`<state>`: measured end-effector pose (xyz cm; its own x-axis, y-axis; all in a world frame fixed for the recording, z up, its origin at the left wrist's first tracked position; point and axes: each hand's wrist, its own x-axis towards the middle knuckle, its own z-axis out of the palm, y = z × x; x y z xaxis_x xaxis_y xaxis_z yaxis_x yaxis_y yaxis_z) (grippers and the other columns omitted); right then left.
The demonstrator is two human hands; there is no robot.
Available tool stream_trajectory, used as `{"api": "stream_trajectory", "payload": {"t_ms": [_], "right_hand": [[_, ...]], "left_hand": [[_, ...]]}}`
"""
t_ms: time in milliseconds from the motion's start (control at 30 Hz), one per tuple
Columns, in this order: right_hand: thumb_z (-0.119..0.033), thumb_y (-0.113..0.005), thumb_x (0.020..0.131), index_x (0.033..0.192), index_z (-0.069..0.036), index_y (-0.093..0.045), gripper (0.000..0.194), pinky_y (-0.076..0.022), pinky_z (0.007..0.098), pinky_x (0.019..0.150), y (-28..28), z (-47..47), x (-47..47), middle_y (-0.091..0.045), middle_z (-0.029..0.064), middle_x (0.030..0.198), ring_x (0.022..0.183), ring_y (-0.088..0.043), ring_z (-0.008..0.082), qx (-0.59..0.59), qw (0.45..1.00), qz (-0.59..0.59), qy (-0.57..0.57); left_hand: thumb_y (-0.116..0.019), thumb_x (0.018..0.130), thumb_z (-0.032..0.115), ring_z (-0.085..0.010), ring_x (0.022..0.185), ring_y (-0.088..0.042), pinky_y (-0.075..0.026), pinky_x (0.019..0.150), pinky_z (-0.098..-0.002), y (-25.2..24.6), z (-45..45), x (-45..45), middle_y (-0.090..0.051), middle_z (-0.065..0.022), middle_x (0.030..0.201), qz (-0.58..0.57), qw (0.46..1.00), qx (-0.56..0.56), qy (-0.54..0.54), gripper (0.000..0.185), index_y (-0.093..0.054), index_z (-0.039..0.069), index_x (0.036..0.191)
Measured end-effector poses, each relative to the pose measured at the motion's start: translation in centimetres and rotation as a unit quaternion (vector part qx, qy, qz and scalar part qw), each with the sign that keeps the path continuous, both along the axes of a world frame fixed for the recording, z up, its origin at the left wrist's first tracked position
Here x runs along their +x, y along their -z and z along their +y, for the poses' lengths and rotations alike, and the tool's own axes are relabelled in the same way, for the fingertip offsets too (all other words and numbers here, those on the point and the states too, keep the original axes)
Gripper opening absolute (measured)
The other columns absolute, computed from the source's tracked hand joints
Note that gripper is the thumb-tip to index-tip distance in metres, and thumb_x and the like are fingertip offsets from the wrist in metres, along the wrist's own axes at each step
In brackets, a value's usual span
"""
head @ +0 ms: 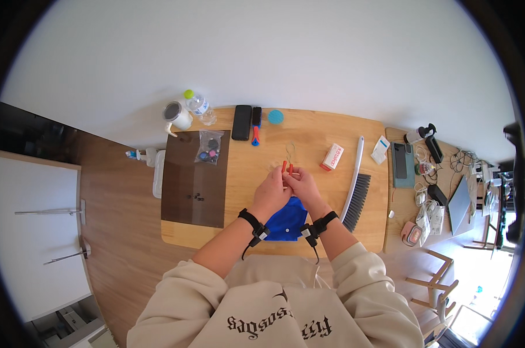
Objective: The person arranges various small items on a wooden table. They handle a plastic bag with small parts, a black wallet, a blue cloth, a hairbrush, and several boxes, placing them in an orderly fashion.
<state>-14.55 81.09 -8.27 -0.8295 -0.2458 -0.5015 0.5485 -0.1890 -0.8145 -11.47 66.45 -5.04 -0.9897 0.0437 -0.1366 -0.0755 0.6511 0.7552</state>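
Close together over the middle of the wooden table, my left hand point(272, 190) and my right hand point(304, 185) each grip a slim red handle point(284, 165). The second red handle point(291, 167) stands beside the first, its lower end covered by my fingers. A thin pale wire or cord point(290, 150) loops out past the handles toward the wall. Below my wrists lies a bright blue cloth or pouch point(284, 222) with a small white round spot. Ahead and to the right of my right hand sits a small white-and-red box point(332, 157) bearing writing.
A brown mat point(193, 178) bears a zip bag point(209, 147) and several small black pieces point(197, 197). Along the back stand a mug point(178, 115), a bottle point(200, 107), a black case point(241, 123), a small brush point(256, 126) and a blue disc point(275, 116). A long-handled brush point(357, 191) lies right.
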Motion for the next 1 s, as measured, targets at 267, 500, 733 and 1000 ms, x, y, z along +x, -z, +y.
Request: {"api": "stream_trajectory", "payload": {"t_ms": [267,500,733,1000], "right_hand": [[-0.02,-0.071,0.107,0.141,0.0,-0.056,0.042,-0.0631,0.0315,0.078,1.2,0.0,-4.5,-0.077,0.0098,0.115,0.096,-0.077,0.0183,0.066,0.997,-0.033,0.012],[-0.02,-0.07,0.107,0.136,-0.005,-0.055,0.036,-0.0607,0.0305,0.073,3.2,0.0,-9.8,-0.078,0.009,0.113,0.092,-0.077,0.0168,0.114,0.991,-0.037,0.058],[-0.013,-0.074,0.102,0.143,-0.002,-0.051,0.048,-0.0588,0.0311,0.065,5.9,-1.1,-12.1,-0.079,0.0105,0.111,0.086,-0.077,0.0182,0.121,0.988,-0.047,0.083],[-0.002,-0.083,0.086,0.155,0.003,-0.043,0.079,-0.0592,0.0331,0.065,7.4,-1.3,-12.6,-0.072,0.0094,0.107,0.086,-0.073,0.0187,0.186,0.981,0.022,0.06]], "left_hand": [[-0.079,0.095,0.028,-0.0328,0.104,-0.071,-0.058,0.092,-0.0424,1.0,-1.7,-2.2,-0.068,-0.0167,0.124,-0.026,0.995,0.094,0.033,0.058,-0.056,0.004,0.142],[-0.077,0.097,0.028,-0.0284,0.098,-0.068,-0.056,0.087,-0.0405,1.5,-6.1,-1.4,-0.066,-0.0145,0.118,-0.095,0.993,0.067,0.037,0.057,-0.056,0.002,0.144],[-0.077,0.098,0.027,-0.0222,0.084,-0.067,-0.056,0.08,-0.0376,3.2,-8.5,-0.3,-0.066,-0.012,0.114,-0.101,0.994,0.044,0.016,0.058,-0.056,0.0,0.145],[-0.074,0.099,0.029,-0.0337,0.112,-0.069,-0.056,0.094,-0.0437,3.8,-10.1,0.9,-0.069,-0.0146,0.121,-0.148,0.988,0.035,0.013,0.054,-0.057,0.003,0.143]]}}
